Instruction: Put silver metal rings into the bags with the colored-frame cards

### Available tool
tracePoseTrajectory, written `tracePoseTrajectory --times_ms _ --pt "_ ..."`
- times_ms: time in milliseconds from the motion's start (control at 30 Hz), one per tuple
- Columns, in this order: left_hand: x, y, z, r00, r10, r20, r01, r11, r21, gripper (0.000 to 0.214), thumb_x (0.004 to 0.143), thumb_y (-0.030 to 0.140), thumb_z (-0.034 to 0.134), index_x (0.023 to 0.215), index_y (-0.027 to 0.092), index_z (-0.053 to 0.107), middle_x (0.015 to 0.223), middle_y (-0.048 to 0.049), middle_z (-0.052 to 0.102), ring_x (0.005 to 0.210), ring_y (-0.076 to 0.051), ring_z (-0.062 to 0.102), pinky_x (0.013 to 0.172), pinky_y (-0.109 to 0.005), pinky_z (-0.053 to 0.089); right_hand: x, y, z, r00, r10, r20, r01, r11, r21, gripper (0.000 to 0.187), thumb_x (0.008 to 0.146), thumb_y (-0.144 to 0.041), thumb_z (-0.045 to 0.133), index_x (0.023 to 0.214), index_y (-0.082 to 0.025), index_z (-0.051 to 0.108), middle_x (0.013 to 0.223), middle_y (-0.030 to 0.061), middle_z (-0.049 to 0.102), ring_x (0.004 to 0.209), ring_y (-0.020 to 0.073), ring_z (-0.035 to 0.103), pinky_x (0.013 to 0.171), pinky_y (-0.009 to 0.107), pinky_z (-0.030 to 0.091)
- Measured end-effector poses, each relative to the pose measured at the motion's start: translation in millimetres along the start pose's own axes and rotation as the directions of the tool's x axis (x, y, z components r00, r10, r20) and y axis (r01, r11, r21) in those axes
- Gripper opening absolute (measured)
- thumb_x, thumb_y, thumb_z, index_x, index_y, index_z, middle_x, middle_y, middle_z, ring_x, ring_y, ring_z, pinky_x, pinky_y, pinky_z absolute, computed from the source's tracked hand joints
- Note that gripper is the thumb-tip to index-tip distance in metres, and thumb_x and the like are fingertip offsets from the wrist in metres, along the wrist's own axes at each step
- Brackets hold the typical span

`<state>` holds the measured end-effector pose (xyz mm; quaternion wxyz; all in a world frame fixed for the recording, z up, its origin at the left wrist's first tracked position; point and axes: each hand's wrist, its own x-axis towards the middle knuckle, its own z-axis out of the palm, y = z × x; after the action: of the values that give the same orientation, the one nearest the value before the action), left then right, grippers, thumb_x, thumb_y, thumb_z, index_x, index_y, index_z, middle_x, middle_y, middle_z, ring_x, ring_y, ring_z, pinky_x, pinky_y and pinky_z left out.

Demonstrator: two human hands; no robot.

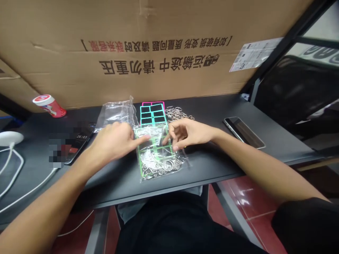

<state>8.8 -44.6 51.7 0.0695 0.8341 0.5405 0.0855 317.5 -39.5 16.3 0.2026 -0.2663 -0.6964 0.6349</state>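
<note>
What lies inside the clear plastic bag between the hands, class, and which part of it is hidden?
Inside the clear plastic bag lie a green-framed sheet and a heap of metal rings. The person's fingers cover parts of the bag's upper half, hiding whatever lies beneath them.

Left hand [112, 141] palm-down, index finger [140, 140] outstretched — right hand [192, 133] facing it, fingers [176, 131] curled.

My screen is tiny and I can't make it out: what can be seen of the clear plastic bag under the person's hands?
The clear plastic bag lies flat on the black desk, near its front edge. It is glossy and crinkled, and holds a flat sheet with a bright green frame around dark square panels, plus many loose silver wire rings gathered at its lower end. The left hand's index finger and the right hand's fingers touch its upper part. Whether it is sealed cannot be told.
</note>
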Motion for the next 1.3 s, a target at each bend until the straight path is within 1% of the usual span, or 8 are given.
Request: tracePoseTrajectory --times_ms 100,267,367,567,667,767,933,1300 --pt "0 -2 -7.7 0.977 0.048 -0.207 -0.019 0.99 0.141 0.065 0.083 0.082 0.073 0.058 0.023 0.06 0.051 -0.0032 0.056 0.046 -0.019 0.046 0.055 -0.034 0.032 1 2 -1 1.0 0.009 0.015 -0.009 1.0 -0.015 0.039 0.084 -0.029 0.093 0.115 -0.02 0.07 0.116 0.01 0.085 0.094 0.0197 0.083 0.074 0.028 0.067" --pt "-6 8 -1.0 0.933 0.361 0.004 -0.361 0.932 -0.041 0.064 0.082 0.082 0.076 0.105 0.023 0.071 0.096 -0.0052 0.076 0.079 -0.023 0.068 0.067 -0.032 0.041 4 4 4 0.999 -0.033 -0.012 0.032 0.995 -0.093 0.026 0.086 -0.032 0.092 0.105 -0.017 0.084 0.095 0.0064 0.086 0.084 0.0176 0.082 0.079 0.027 0.067" --pt "-7 15 8.6 0.905 0.418 0.079 -0.407 0.905 -0.126 0.068 0.083 0.079 0.078 0.121 0.023 0.069 0.115 -0.0078 0.075 0.091 -0.024 0.069 0.075 -0.033 0.046 5 5 6 0.993 -0.1 -0.063 0.101 0.995 0.015 0.022 0.084 -0.03 0.094 0.095 -0.015 0.082 0.091 0.0073 0.086 0.081 0.0182 0.082 0.079 0.029 0.068" --pt "0 12 20.9 0.867 0.478 0.138 -0.374 0.809 -0.453 0.027 0.102 0.046 0.071 0.1 0.019 0.074 0.083 -0.0014 0.074 0.072 -0.015 0.066 0.068 -0.027 0.046 2 2 1 0.991 -0.116 -0.073 0.123 0.987 0.101 0.026 0.087 -0.029 0.091 0.089 -0.018 0.068 0.11 0.0112 0.085 0.096 0.0231 0.084 0.084 0.036 0.068" --pt "1 9 18.7 0.87 0.478 0.12 -0.348 0.769 -0.537 0.028 0.103 0.044 0.07 0.093 0.018 0.074 0.078 -0.0012 0.074 0.066 -0.013 0.065 0.064 -0.025 0.046 -4 -2 -5 0.997 -0.069 -0.03 0.066 0.995 -0.078 0.025 0.081 -0.031 0.095 0.086 -0.017 0.075 0.113 0.0098 0.085 0.096 0.022 0.082 0.088 0.036 0.066" --pt "0 9 12.3 0.882 0.455 0.123 -0.296 0.737 -0.607 0.031 0.101 0.046 0.072 0.091 0.017 0.074 0.077 -0.0018 0.074 0.066 -0.013 0.064 0.063 -0.025 0.047 -8 -5 -11 0.998 0.025 0.064 -0.006 0.959 -0.282 0.035 0.08 -0.037 0.095 0.11 -0.02 0.086 0.112 0.0069 0.085 0.088 0.0183 0.078 0.081 0.03 0.063" --pt "0 8 8.2 0.897 0.415 0.15 -0.235 0.737 -0.634 0.032 0.099 0.048 0.074 0.091 0.016 0.074 0.076 -0.0011 0.073 0.065 -0.013 0.062 0.062 -0.024 0.047 -5 -8 -11 0.978 0.004 0.207 0.088 0.897 -0.433 0.038 0.083 -0.039 0.092 0.117 -0.023 0.087 0.123 0.0062 0.082 0.092 0.0162 0.072 0.078 0.027 0.058" --pt "4 1 8.7 0.86 0.468 0.2 -0.263 0.745 -0.613 0.032 0.099 0.048 0.075 0.091 0.017 0.076 0.07 0.0004 0.07 0.06 -0.01 0.057 0.058 -0.022 0.043 -14 -9 -22 0.989 -0.145 0.043 0.151 0.927 -0.342 0.022 0.083 -0.032 0.092 0.101 -0.02 0.086 0.106 0.0062 0.082 0.094 0.0192 0.076 0.087 0.033 0.065"
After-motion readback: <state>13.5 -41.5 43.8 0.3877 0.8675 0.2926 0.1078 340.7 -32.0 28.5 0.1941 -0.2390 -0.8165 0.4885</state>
